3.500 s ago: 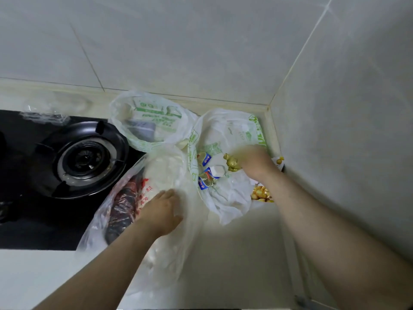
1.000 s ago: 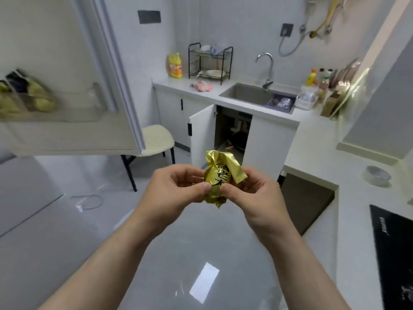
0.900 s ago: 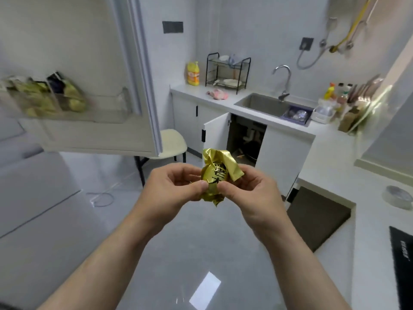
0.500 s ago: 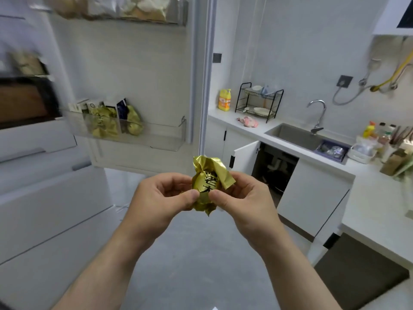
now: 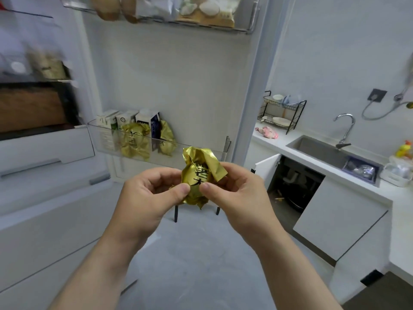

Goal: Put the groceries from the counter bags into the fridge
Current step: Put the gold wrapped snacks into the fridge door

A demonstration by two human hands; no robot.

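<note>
At 11 o'clock from the hands, the clear plastic fridge door shelf (image 5: pixel 100 139) is carrying white milk cartons (image 5: pixel 143 118) and two similar gold packets (image 5: pixel 135 142). The left hand (image 5: pixel 147 193) is pinching the small crinkled gold foil-wrapped packet (image 5: pixel 197 175) at its 9 o'clock side, the packet hanging mid-air in front of the open door, and the right hand (image 5: pixel 237 191) is pinching its 3 o'clock side. It's looking light, with a rounded firm core and loose, slippery, tearable foil, so the body is looking like the better hold, not the flaps.
</note>
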